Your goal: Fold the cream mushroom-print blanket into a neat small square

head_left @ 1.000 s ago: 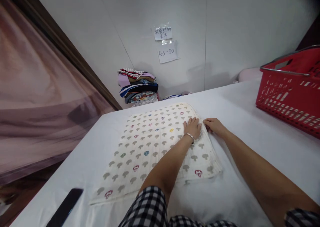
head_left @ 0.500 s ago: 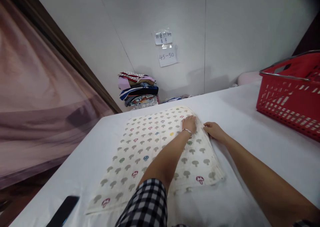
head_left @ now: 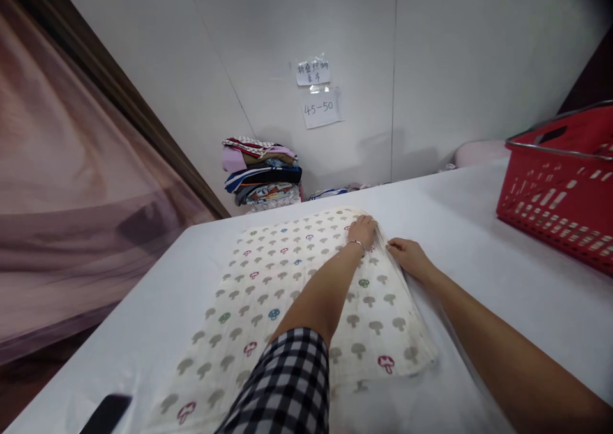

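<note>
A cream cloth (head_left: 282, 287) printed with grey and coloured mushrooms lies spread on the white table, folded over along its right side. My left hand (head_left: 363, 231), with a bracelet at the wrist, rests flat on the cloth near its far right corner, fingers stretched out. At the cloth's right edge, my right hand (head_left: 409, 257) pinches the layers between thumb and fingers. My left forearm, in a black and white checked sleeve, hides part of the cloth's middle.
A red plastic basket (head_left: 555, 191) stands on the white table (head_left: 460, 230) at the right. Folded fabrics (head_left: 263, 172) are stacked by the wall. A dark phone (head_left: 106, 415) lies at the near left, and a pink curtain (head_left: 71, 185) hangs beyond it.
The view has shifted slightly, so the phone and the cloth's near edge sit lower. Both hands remain at nearly the same places on the cloth.
</note>
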`<state>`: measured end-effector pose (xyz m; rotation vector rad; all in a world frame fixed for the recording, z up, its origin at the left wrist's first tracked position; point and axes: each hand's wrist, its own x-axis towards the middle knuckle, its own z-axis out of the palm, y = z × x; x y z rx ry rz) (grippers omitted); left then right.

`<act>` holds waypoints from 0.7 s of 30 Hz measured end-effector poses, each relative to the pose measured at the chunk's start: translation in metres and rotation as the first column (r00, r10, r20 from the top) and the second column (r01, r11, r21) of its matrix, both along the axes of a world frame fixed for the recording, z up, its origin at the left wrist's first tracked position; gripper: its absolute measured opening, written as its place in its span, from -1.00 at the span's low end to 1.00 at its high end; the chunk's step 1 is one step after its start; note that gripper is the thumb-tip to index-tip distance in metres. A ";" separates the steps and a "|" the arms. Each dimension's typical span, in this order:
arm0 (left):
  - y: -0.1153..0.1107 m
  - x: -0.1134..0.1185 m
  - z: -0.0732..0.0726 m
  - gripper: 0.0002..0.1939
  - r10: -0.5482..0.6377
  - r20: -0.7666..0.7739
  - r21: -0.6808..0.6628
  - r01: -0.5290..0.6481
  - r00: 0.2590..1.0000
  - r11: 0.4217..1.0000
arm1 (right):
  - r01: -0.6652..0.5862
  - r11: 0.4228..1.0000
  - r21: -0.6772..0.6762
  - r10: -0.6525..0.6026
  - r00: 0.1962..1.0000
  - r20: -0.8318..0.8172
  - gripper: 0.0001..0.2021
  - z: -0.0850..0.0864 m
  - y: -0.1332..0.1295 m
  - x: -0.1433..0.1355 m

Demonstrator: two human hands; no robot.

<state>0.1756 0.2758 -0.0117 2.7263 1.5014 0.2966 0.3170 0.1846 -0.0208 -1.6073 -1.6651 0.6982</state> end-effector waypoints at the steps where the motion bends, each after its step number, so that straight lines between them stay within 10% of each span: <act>1: 0.000 0.000 0.000 -0.63 0.014 0.006 0.010 -0.014 1.000 1.000 | 0.002 1.000 0.009 -0.002 1.000 -0.007 -0.74 0.000 0.000 0.000; 16: 0.003 -0.009 0.017 -0.64 -0.013 0.075 0.010 0.013 0.997 1.000 | -0.072 0.996 0.051 0.068 0.994 0.088 -0.74 -0.001 -0.002 0.000; 21: 0.012 -0.005 0.020 -0.53 -0.155 -0.127 -0.018 0.154 0.980 0.988 | -0.091 0.994 0.067 0.083 0.990 0.118 -0.73 -0.006 0.000 0.001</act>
